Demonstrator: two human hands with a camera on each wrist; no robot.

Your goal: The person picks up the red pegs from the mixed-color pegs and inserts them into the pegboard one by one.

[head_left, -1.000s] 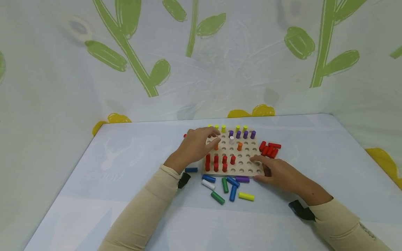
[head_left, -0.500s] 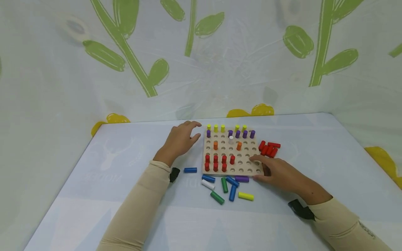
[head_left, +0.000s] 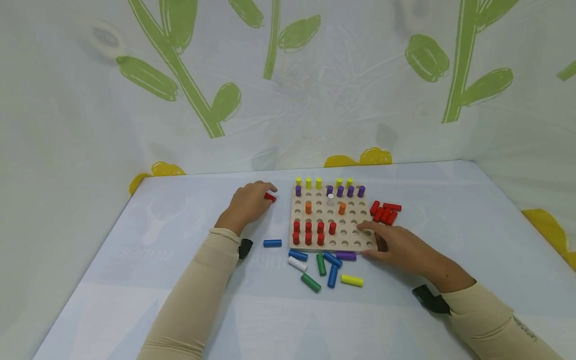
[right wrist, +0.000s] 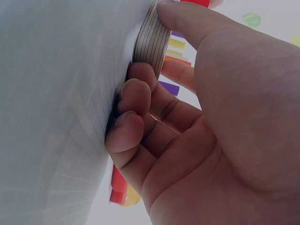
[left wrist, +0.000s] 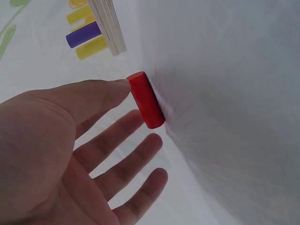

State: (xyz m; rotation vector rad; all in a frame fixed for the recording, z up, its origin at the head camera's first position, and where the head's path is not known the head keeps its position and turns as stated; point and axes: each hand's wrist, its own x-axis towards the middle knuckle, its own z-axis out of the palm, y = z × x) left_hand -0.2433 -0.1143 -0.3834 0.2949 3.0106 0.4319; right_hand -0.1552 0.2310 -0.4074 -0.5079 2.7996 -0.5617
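My left hand (head_left: pixel 249 202) is left of the wooden pegboard (head_left: pixel 332 243), at a red peg (head_left: pixel 269 197) lying on the table. In the left wrist view the thumb tip comes up to one end of this red peg (left wrist: pixel 146 101). The other fingers are spread loosely beyond it, not closed round it. My right hand (head_left: pixel 400 250) grips the board's near right corner, thumb at the front edge and index finger on top. The right wrist view shows its remaining fingers curled against the board's layered side (right wrist: pixel 153 40). Yellow, purple, white, orange and red pegs stand in the board.
Loose red pegs (head_left: pixel 384 215) lie right of the board. In front of it are several blue, green and white pegs, a purple peg (head_left: pixel 346 256) and a yellow peg (head_left: pixel 352 280). One blue peg (head_left: pixel 272 243) lies at its left. A patterned sheet (head_left: pixel 351 90) hangs behind.
My left hand has moved left from above the board and come down at the loose red peg. A purple peg it had covered now shows in the board. The right hand stays put.
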